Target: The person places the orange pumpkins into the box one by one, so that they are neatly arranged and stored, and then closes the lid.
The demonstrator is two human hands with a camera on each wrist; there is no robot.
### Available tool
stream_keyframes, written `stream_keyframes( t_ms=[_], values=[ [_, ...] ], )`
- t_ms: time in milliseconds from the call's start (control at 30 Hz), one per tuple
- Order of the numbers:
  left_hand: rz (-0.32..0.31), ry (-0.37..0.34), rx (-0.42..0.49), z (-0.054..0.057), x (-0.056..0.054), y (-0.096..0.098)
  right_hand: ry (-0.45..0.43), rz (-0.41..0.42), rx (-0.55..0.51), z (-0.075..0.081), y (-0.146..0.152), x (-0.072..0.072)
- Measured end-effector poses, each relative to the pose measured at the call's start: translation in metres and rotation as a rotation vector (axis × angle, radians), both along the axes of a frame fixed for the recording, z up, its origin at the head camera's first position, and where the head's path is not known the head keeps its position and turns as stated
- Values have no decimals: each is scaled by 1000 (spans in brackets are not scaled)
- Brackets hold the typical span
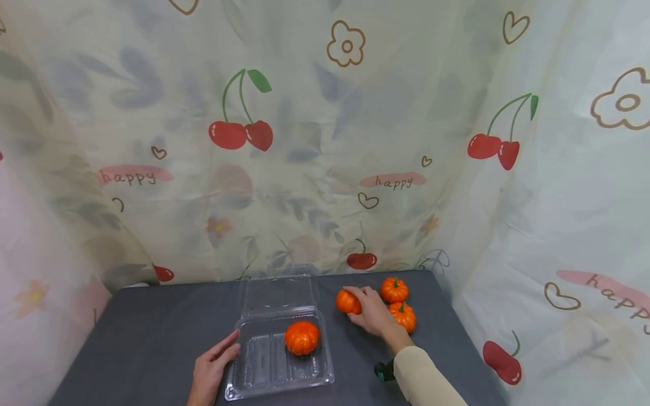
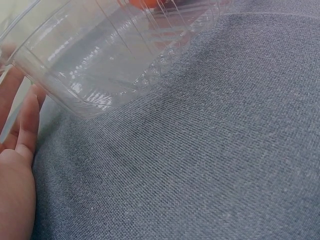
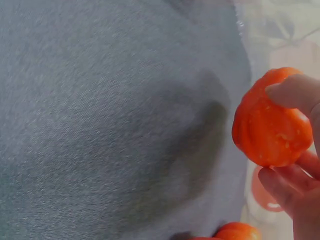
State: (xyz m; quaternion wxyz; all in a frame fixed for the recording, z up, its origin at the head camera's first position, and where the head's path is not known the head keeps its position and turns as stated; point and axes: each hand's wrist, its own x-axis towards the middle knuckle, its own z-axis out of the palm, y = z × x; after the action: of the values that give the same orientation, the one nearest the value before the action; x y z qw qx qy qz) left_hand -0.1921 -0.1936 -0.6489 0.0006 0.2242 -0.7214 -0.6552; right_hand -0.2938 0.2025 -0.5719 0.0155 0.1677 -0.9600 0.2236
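My right hand (image 1: 373, 313) grips a small orange pumpkin (image 1: 346, 302) at the back of the table, right of the clear plastic box. In the right wrist view the thumb presses one side of this pumpkin (image 3: 270, 127), with fingers under the other, and a shadow falls on the cloth. The clear box (image 1: 259, 358) stands with its hinged lid (image 1: 279, 296) laid back, and one orange pumpkin (image 1: 302, 338) sits in its right half. Along the box's left wall my left hand (image 1: 210, 366) rests with fairly straight fingers; the left wrist view shows its fingertips at the wall (image 2: 65, 95).
Two more pumpkins, one farther back (image 1: 394, 290) and one nearer (image 1: 405, 317), stand just right of my right hand. Dark grey cloth (image 1: 152, 344) covers the table. Printed curtains (image 1: 304, 197) rise behind the table and at both sides.
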Motion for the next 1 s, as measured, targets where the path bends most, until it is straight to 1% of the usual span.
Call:
stream_keyframes(
  t_ms=[133,233,567,800,1000],
  values=[
    [0,-7,-5,1,0,0,69,34,-23,6,-3,1],
    [0,-9,-1,1,-1,0,101,51,-41,12,-5,3],
    [0,-16,1,2,0,0,128,92,-88,35,-16,14],
    [-10,-15,5,1,0,-1,165,108,-99,46,-21,22],
    [-12,2,5,-2,1,-3,175,182,-160,54,-27,29]
  ],
)
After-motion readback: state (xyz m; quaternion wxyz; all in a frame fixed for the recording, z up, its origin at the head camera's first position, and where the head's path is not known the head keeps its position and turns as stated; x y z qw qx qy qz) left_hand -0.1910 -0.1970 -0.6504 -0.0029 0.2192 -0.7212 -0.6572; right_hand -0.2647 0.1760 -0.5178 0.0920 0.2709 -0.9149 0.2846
